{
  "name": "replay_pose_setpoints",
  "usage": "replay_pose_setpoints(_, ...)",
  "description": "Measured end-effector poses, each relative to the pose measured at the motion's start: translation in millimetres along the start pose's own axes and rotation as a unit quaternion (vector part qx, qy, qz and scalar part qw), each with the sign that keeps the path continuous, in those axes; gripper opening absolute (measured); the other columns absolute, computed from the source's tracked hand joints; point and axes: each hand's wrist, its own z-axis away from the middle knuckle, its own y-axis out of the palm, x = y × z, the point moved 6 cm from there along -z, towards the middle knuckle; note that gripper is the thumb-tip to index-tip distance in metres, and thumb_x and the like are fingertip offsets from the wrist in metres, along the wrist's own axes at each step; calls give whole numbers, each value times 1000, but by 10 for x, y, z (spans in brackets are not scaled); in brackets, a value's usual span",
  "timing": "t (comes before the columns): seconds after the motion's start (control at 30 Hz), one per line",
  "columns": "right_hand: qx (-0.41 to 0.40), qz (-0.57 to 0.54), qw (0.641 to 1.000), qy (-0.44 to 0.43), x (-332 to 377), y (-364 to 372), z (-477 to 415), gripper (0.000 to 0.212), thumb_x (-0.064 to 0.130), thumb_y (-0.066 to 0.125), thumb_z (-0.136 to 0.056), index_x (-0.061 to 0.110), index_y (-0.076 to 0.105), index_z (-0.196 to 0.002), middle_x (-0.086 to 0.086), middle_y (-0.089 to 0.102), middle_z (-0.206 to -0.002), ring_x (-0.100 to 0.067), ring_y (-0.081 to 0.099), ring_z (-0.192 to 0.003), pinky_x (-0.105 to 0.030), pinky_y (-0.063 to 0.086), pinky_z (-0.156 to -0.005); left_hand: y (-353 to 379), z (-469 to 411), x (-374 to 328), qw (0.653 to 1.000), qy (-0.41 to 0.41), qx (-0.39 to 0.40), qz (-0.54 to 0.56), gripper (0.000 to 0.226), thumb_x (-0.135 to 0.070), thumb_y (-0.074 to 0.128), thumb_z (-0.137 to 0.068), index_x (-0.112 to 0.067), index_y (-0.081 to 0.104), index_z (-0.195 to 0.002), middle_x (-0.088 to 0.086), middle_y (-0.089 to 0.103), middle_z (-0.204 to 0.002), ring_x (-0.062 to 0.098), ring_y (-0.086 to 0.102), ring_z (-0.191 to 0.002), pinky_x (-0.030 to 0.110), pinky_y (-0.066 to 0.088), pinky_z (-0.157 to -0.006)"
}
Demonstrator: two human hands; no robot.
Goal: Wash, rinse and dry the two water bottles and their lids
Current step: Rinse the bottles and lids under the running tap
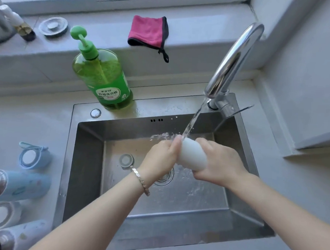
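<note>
Over the steel sink (174, 217), both hands hold a white rounded sponge-like block (193, 155) under the running water. My left hand (163, 157) grips its left end and my right hand (217, 164) is wrapped round its right side. On the counter to the left, a light blue bottle (21, 186) lies on its side with its mouth open. A second bottle (11, 237) lies at the bottom left corner. A blue lid with a strap (33, 156) and a pale lid (1, 213) rest beside them.
The chrome tap (232, 59) arches over the sink from the back right, with water splashing. A green dish soap pump bottle (103, 77) stands on the sink's back rim. A pink cloth (148, 31) hangs off the windowsill. A round stopper (126, 160) lies in the basin.
</note>
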Motion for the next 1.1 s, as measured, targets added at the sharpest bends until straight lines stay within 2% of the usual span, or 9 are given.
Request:
replay_pose_setpoints(0.07,-20,67,997,-31,12,4,36,59,42,62,-67,26,42,-121,3,58,-100,-26,59,-94,-28,32,-61,11,-19,-11,997,-62,27,28,57,-48,23,-97,-10,58,-71,9,58,-68,21,50,-57,28,36,-50)
replay_pose_setpoints(0.2,-14,44,998,-38,-1,-75,62,58,44,65,-64,30,46,-117,6,61,-99,-24,60,-92,-27,33,-61,-41,39,-95,995,81,-31,-57,52,-36,24,-101,-4,62,-85,7,54,-91,17,51,-79,28,36,-65)
replay_pose_setpoints(0.43,177,-294,939,-8,-61,14,28,48,20,83,-55,36,59,-93,9,65,-84,-11,64,-75,-29,54,-64,-81,263,11,946,309,-61,-78,61,-53,22,-95,0,50,-89,5,41,-113,13,43,-92,17,38,-81)
replay_pose_setpoints(0.53,152,-247,957,-11,22,1,-31,49,30,81,-56,34,56,-98,9,65,-86,-12,64,-77,-31,54,-66,-178,221,29,974,204,-86,-52,48,-60,23,-87,-19,45,-78,-3,45,-84,14,44,-73,34,40,-65)
replay_pose_setpoints(0.63,74,-33,994,-67,189,-110,-196,58,43,72,-59,31,48,-110,6,64,-94,-22,62,-86,-28,44,-63,-236,160,53,989,72,-77,104,49,-52,32,-91,-9,55,-84,10,57,-83,20,55,-78,45,53,-68)
replay_pose_setpoints(0.77,16,27,991,-128,488,-119,-323,64,65,58,-68,23,48,-117,-1,61,-102,-26,62,-94,-33,44,-69,-297,160,167,939,-67,-89,326,34,-33,39,-99,-12,63,-88,17,64,-94,25,66,-81,38,60,-63)
replay_pose_setpoints(0.9,-187,42,958,-213,755,-171,-274,71,65,29,-80,10,64,-109,-8,66,-80,-27,64,-66,-30,47,-54,-368,188,158,916,-85,-117,374,39,-31,36,-100,-8,64,-87,19,66,-86,25,67,-72,31,59,-56)
replay_pose_setpoints(1.03,-104,-29,991,-73,353,-137,-340,70,70,9,-76,31,61,-100,0,65,-95,-25,61,-91,-33,44,-70,-598,284,215,911,-49,-193,363,36,-30,36,-100,-16,62,-80,7,63,-85,20,64,-78,36,60,-60)
replay_pose_setpoints(1.1,-44,-226,972,51,65,-56,-344,51,65,19,-85,33,58,-84,-2,63,-92,-26,58,-93,-33,41,-71,-643,341,271,904,-35,-214,369,36,-30,34,-101,-18,62,-81,5,63,-87,20,64,-81,34,60,-61)
